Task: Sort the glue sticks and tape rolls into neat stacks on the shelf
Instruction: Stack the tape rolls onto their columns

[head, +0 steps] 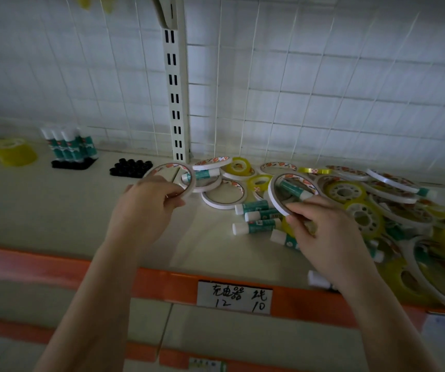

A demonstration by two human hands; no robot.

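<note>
Hands at work: our left hand [146, 202] grips one thin white tape ring [171, 181], our right hand [323, 232] pinches another white tape ring [277, 194], both above the cream shelf [54, 210], beside scattered green-and-white glue sticks [256, 226].

One head-worn wide-angle camera looks forward and down, close over the shelf [54, 210] and wire-grid back wall [323, 76]

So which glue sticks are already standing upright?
Only the capped glue sticks at the shelf's back left, standing by the yellow tape. Those beside the right hand lie flat among loose rolls.
</note>
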